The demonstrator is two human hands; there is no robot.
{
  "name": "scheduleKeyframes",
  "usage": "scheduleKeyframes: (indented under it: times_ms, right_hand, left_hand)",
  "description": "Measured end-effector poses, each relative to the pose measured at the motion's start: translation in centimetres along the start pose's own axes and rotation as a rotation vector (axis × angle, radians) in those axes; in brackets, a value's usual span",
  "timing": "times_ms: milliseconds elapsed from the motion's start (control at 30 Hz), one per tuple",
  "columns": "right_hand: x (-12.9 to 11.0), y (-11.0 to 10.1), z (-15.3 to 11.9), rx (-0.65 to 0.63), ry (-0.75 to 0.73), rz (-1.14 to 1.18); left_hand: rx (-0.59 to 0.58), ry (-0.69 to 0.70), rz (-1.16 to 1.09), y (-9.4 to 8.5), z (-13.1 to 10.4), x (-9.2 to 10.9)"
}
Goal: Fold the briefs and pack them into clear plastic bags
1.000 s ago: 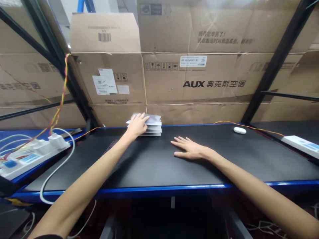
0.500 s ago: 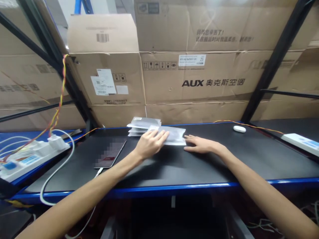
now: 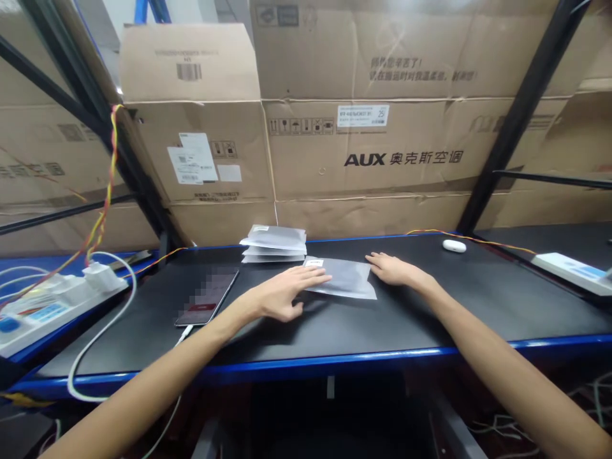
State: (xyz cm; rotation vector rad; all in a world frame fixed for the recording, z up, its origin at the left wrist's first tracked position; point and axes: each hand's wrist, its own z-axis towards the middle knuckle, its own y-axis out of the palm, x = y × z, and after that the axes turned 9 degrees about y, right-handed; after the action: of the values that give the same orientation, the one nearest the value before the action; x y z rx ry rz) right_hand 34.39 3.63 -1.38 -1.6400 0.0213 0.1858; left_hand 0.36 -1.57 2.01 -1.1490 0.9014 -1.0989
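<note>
A translucent, frosted packet (image 3: 345, 278) with a small white label lies on the dark tabletop, slightly turned. My left hand (image 3: 287, 292) reaches over its left edge, fingers stretched out and thumb apart. Whether those fingertips press on the packet or hover just above it, I cannot tell. Close to the packet's right edge, my right hand (image 3: 393, 268) lies flat on the table with its fingers extended and nothing in it. Behind the left hand sits a stack of several similar packets (image 3: 275, 241). What is inside the packets cannot be made out.
At the left, a phone (image 3: 206, 299) lies plugged into a white cable, beside a crowded power strip (image 3: 62, 305). A small white case (image 3: 454, 246) and another power strip (image 3: 571, 273) are at the right. Large cardboard boxes (image 3: 306, 159) stand behind the blue-edged table.
The packet has come away from the stack, toward me and to the right, and now lies lower. My left hand has loosened and its fingers have spread.
</note>
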Motion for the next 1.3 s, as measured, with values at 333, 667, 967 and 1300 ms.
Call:
scheduleKeyframes:
  times_ms: [333, 667, 967, 1300]
  right_hand:
    - [-4.3, -0.6, -2.1, 0.165, -0.415, 0.306]
    - [-4.9, -0.5, -2.5, 0.207, -0.5, 0.199]
    - [-10.8, 2.8, -3.7, 0.642, -0.837, 0.106]
    - [-11.7, 3.3, -3.8, 0.717, -0.844, -0.066]
  left_hand:
    - [0.193, -0.133, 0.074, 2.9, -3.1, -3.9]
    - [0.263, -0.16, -0.062, 3.5, -2.6, -3.1]
    - [0.302, -0.146, 0.032, 4.3, -2.4, -3.0]
    - [0.223, -0.128, 0.099, 4.2, -1.9, -2.2]
